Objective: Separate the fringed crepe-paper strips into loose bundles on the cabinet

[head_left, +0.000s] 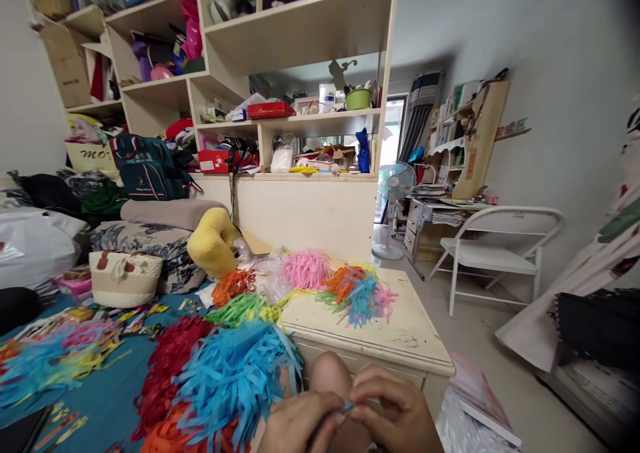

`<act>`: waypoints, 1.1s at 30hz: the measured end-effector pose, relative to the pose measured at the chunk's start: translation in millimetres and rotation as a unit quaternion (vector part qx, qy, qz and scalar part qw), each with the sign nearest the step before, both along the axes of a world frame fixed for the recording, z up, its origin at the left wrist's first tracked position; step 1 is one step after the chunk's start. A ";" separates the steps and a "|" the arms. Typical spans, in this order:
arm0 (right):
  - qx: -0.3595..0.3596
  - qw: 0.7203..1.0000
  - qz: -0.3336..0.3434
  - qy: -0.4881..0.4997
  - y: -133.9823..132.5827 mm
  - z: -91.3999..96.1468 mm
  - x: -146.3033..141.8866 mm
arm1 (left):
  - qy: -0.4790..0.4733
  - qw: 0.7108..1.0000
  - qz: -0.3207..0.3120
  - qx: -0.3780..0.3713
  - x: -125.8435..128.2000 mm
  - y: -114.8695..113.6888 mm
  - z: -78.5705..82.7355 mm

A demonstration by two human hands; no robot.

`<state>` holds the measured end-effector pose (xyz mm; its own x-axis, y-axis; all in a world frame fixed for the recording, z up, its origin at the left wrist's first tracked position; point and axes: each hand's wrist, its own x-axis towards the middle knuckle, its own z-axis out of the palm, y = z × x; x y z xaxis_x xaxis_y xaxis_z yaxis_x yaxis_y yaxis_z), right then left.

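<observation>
At the bottom centre my left hand point(303, 423) and my right hand point(397, 406) meet above my knee point(330, 373). The fingertips of both hands pinch a small blue strip point(347, 407); most of it is hidden by the fingers. Close to my left hand lies a big heap of blue paper strips point(235, 373). Red strips point(170, 366) spread beside it, and orange strips point(167, 433) show under its lower edge. Green strips point(240, 308) lie behind the blue heap.
A cream cabinet top point(310, 316) bears a pink strip bunch point(306, 269) and a multicoloured bunch point(360, 296). On the teal bed sheet point(100, 413) lie more strips and a woven bag point(125, 279). A white folding chair point(500, 253) and a fan point(395, 186) stand to the right.
</observation>
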<state>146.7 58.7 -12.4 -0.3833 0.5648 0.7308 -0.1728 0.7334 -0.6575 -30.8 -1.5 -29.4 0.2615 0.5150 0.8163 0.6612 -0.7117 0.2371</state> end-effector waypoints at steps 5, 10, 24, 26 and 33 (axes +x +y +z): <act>-0.190 0.976 0.103 0.016 10.7 -28.6 -1.8 | 0.014 0.999 -0.005 -0.037 -0.6 4.7 -4.1; -0.267 0.953 0.140 0.013 17.8 -42.1 -2.5 | 0.029 0.999 0.002 -0.033 -0.5 3.7 -3.9; -0.167 0.985 0.007 0.042 -4.2 -24.6 -3.4 | -0.036 0.999 0.002 -0.011 1.6 4.6 -7.8; -0.152 0.988 0.013 0.038 -3.0 -25.6 -5.1 | -0.042 0.999 0.004 -0.008 2.2 5.3 -7.4; -0.123 0.991 -0.025 0.051 5.7 -30.7 -8.4 | -0.051 0.998 -0.019 -0.030 3.1 8.7 -6.9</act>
<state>138.3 64.4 -43.1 -0.2821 0.7466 0.6025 -0.2152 0.5627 -0.7982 -27.7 7.2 -36.3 0.1988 0.5544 0.8081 0.6040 -0.7187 0.3445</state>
